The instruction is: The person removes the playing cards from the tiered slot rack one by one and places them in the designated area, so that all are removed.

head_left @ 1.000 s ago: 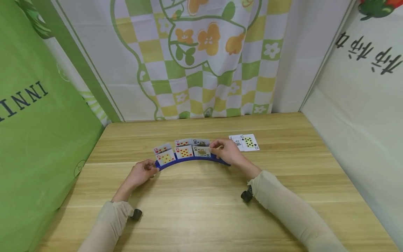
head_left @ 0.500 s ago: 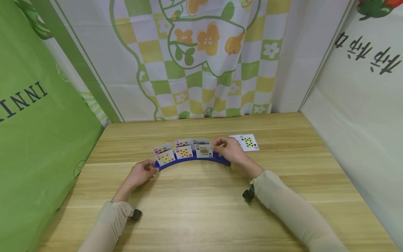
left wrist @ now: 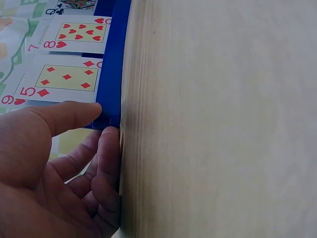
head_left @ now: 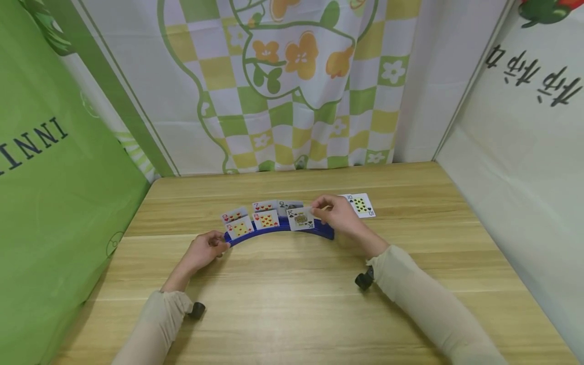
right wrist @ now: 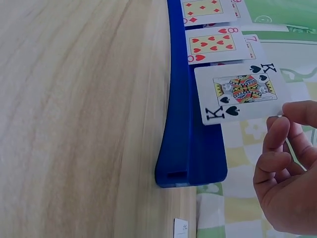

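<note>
King of spades, face toward the person, is held by its upper right corner and juts out to the left of the right hand, whose thumb and fingers are clamped on it. It overlaps the blue card rack, which curves away leftward from below those fingers; whether the card's lower edge touches the rack, I cannot tell.

Partly behind the king, left of the right fingers, is the queen of clubs. Farther left of them comes the eight of hearts (the seven of hearts peeks over its top). Nearest the left fingers, just beyond them and to their right, stands the five of diamonds, with the nine of hearts behind.

The left hand has its thumb and fingers clamped on the rack's left end.

Just past the right hand, a black-suited ten lies face up on the table. The wood spreads on the person's side of both hands, and well beyond all the fingers hangs a checked, flowered curtain.
</note>
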`<state>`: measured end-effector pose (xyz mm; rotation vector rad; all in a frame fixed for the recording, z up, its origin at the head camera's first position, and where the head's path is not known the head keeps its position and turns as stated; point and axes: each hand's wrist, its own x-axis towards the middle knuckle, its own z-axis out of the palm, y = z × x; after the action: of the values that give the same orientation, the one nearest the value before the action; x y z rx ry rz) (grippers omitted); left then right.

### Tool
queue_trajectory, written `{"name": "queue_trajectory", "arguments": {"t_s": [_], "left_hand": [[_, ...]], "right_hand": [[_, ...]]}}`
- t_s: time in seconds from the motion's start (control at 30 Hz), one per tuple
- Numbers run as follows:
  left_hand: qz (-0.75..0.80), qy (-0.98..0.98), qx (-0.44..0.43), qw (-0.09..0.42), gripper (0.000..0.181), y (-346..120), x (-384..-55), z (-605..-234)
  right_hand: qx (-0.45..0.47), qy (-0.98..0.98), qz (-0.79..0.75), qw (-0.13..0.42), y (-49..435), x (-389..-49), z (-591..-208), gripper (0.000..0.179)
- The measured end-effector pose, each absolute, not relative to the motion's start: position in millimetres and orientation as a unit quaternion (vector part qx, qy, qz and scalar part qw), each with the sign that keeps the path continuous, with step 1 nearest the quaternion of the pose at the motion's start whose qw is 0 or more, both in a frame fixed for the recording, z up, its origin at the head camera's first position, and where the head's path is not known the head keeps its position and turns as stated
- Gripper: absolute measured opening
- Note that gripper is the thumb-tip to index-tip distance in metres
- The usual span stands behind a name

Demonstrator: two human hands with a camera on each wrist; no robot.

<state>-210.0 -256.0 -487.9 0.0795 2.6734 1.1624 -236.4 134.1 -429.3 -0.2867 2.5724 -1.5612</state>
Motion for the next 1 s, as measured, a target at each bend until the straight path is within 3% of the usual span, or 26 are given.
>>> {"name": "queue_trajectory", "arguments": {"t_s": [1.0], "left_hand": [[0.392, 0.912, 0.028, 0.114, 0.038, -257, -210, -488]], "right_hand": [[-0.061, 0.842, -0.533, 0.059, 164, -232, -424, 0.020]]}}
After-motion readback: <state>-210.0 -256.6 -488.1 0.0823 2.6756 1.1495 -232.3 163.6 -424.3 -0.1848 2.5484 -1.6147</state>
